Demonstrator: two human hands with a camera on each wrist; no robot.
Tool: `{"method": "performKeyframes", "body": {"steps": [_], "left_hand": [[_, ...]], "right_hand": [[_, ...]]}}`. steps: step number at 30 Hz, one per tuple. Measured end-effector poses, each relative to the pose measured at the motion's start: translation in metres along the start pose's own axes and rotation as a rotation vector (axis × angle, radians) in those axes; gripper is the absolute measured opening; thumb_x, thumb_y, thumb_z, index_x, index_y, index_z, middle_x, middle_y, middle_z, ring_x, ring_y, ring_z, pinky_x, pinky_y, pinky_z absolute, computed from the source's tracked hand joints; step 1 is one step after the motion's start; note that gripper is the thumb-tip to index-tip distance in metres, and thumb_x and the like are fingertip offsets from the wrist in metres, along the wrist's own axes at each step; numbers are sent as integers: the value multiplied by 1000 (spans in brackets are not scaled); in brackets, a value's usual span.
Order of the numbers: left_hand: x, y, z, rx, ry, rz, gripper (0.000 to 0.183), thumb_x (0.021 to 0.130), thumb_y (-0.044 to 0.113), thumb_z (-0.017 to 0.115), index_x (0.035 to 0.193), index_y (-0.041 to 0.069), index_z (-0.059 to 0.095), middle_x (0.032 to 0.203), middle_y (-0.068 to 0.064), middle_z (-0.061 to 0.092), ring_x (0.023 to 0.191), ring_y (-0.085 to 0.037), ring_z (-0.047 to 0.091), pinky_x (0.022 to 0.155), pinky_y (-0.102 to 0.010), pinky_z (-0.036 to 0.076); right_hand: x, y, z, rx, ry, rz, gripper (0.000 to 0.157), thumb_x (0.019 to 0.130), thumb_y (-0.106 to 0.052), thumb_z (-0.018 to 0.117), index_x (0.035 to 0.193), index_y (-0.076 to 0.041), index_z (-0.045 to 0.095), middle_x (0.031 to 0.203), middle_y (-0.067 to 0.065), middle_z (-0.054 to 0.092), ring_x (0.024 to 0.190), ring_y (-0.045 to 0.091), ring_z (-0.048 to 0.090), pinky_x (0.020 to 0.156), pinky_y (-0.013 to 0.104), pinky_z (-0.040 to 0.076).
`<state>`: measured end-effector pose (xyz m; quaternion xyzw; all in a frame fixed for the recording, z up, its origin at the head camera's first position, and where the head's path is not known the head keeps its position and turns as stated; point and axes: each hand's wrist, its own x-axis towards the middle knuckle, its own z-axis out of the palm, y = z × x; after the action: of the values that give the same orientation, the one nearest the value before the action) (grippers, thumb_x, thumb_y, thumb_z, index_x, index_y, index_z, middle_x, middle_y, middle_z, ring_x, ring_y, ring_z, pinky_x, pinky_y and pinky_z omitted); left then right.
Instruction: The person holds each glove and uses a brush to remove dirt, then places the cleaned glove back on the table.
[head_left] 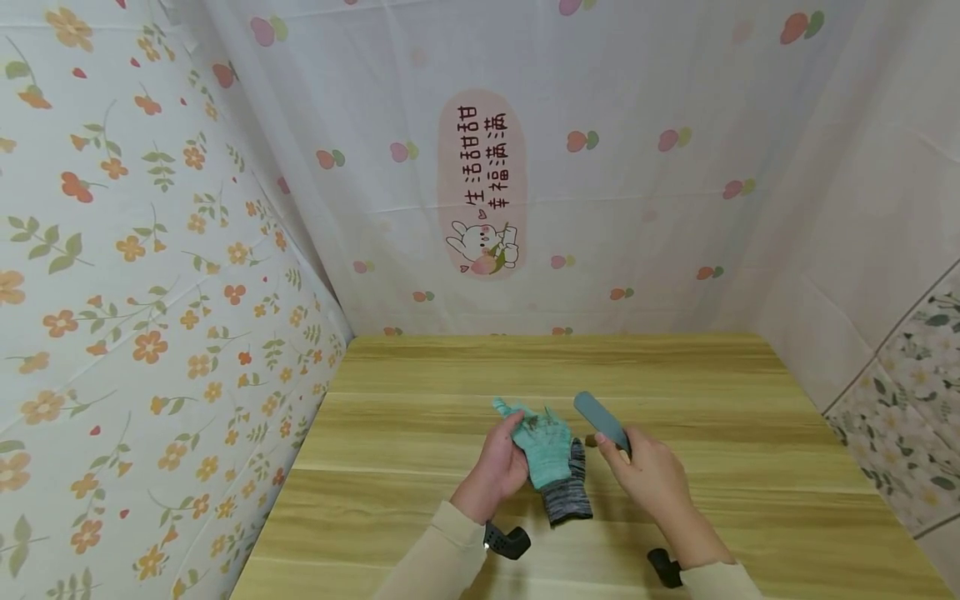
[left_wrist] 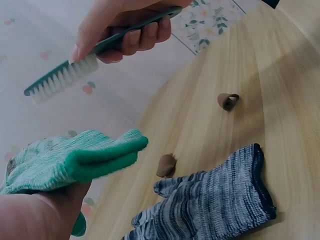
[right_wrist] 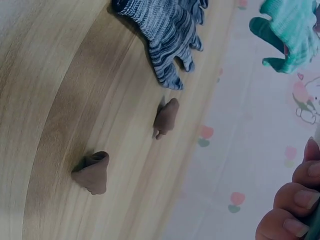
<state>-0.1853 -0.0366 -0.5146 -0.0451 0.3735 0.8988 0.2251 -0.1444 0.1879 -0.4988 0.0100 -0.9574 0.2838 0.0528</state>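
My left hand (head_left: 497, 463) holds up a mint-green knit glove (head_left: 546, 450), its thumb along one edge. Dark stains mark the glove's finger end, and its cuff opening faces the left wrist camera. In my right hand (head_left: 654, 473) is a green-handled scrub brush (left_wrist: 60, 80), fingers curled round the handle. Its white bristles point down, above the green glove and apart from it. Below, a grey-and-black striped knit glove (left_wrist: 210, 205) lies flat on the table, partly hidden by the green one in the head view.
On the wooden table (head_left: 420, 367) sit two small brown crumpled pieces, a nearer one (right_wrist: 166, 118) by the striped glove's fingers and another (right_wrist: 92, 174) farther off. Patterned curtains (head_left: 637, 208) hang behind and at the sides. Black devices (head_left: 508, 542) are worn at both wrists.
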Motion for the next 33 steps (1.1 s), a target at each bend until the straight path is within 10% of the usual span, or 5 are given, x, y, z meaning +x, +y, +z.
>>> {"method": "performKeyframes", "body": {"steps": [11, 16, 20, 26, 33], "left_hand": [[-3, -5, -1, 18, -17, -45, 79, 107, 31, 36, 158, 5, -18, 167, -21, -14, 155, -37, -9, 127, -49, 0], [-4, -10, 0, 102, -24, -73, 42, 109, 36, 32, 134, 5, 43, 135, -17, 51, 129, -30, 49, 111, -42, 36], [-5, -14, 4, 148, -30, -94, 32, 110, 38, 31, 93, 15, 46, 101, -2, 53, 101, -17, 52, 92, -33, 40], [-10, -25, 10, 171, -21, -103, 56, 110, 32, 26, 150, -7, 26, 138, -18, 53, 139, -33, 47, 118, -49, 33], [-14, -35, 14, 197, -40, -92, 54, 110, 23, 23, 157, -2, 23, 153, -19, 46, 138, -25, 49, 107, -39, 45]], "right_hand": [[2, -13, 7, 69, -2, -33, 50, 99, -48, 61, 114, 0, 66, 101, 14, 72, 78, 23, 63, 64, 37, 50], [4, -23, 10, 185, -40, -19, 42, 98, -46, 63, 105, -4, 64, 80, 7, 62, 65, 17, 53, 56, 30, 43], [4, -34, 13, 268, -87, -19, 38, 97, -44, 67, 100, -6, 61, 71, 2, 49, 60, 13, 43, 52, 25, 37], [4, -52, 24, 302, -151, -23, 39, 92, -40, 73, 108, -6, 64, 78, 2, 58, 67, 14, 48, 56, 27, 38], [0, -57, 37, 254, -156, -42, 36, 88, -28, 77, 112, -4, 65, 86, 5, 66, 70, 15, 54, 59, 29, 45]]}}
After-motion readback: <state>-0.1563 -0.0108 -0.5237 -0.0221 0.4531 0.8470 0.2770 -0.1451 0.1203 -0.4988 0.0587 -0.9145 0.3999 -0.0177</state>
